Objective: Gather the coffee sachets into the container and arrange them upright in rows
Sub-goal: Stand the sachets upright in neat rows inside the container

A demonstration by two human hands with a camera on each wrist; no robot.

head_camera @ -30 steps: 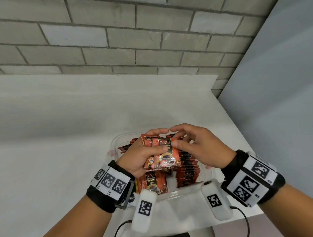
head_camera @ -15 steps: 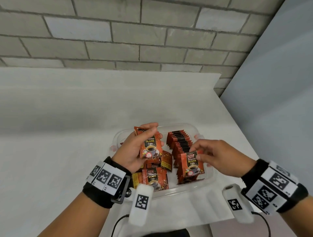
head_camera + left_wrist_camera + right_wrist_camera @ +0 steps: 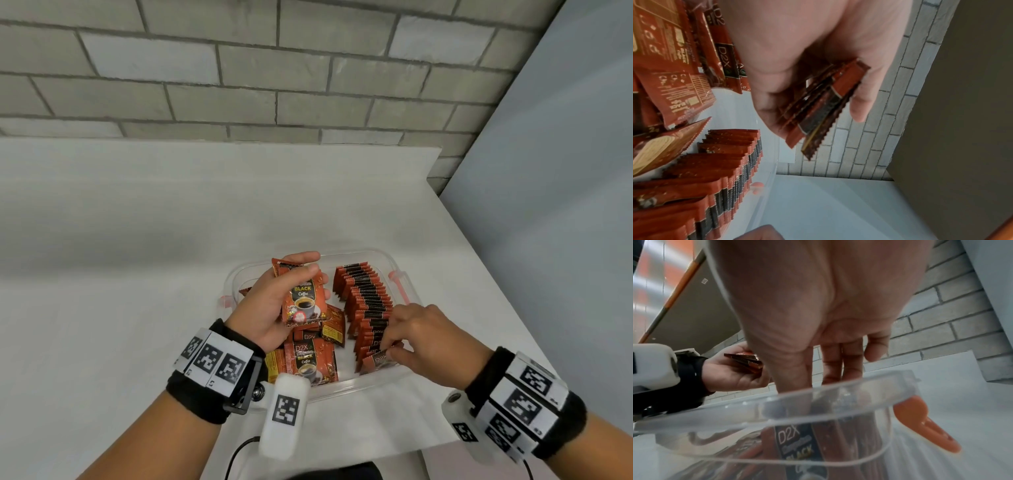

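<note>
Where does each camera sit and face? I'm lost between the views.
Head: looks down at the container on the table; both hands and wristbands show.
Left wrist: under the left hand, along the stack it grips.
Right wrist: under the right hand, low outside the container.
Shared: the right wrist view also sees the left hand's stack.

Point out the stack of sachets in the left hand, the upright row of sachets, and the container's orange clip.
stack of sachets (image 3: 302,298): head view, front face of the top sachet.
upright row of sachets (image 3: 367,291): head view, top edges mid-row.
orange clip (image 3: 920,421): right wrist view, middle of the tab.
</note>
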